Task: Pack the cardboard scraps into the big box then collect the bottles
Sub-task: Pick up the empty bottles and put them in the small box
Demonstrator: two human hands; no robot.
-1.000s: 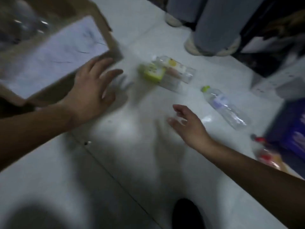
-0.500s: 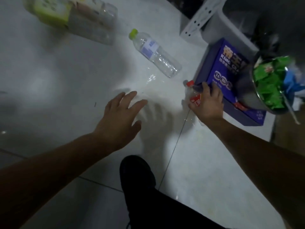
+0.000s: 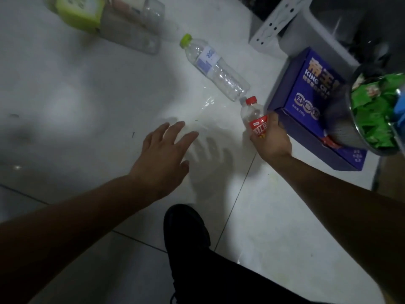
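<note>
My right hand (image 3: 270,139) grips a small clear bottle with a red cap and red label (image 3: 254,116), lifted upright just off the white tiled floor. My left hand (image 3: 164,159) hovers open over the floor, fingers spread, holding nothing. A clear bottle with a green cap and blue label (image 3: 214,68) lies on the floor beyond both hands. Farther back at the top left lie two more clear bottles, one with a yellow-green label (image 3: 83,9) and one with a pale label (image 3: 135,9). The big cardboard box is out of view.
A purple printed box (image 3: 306,99) sits on the floor right of the red-capped bottle. A metal bin with green wrappers (image 3: 377,110) stands on it at the right edge. A white perforated rack (image 3: 276,20) stands behind. My black shoe (image 3: 186,229) is below the hands.
The view swung right, away from the cardboard box. My right hand reached the red-capped bottle beside the purple box, closed on it and raised it upright. My left hand stayed open over the floor.
</note>
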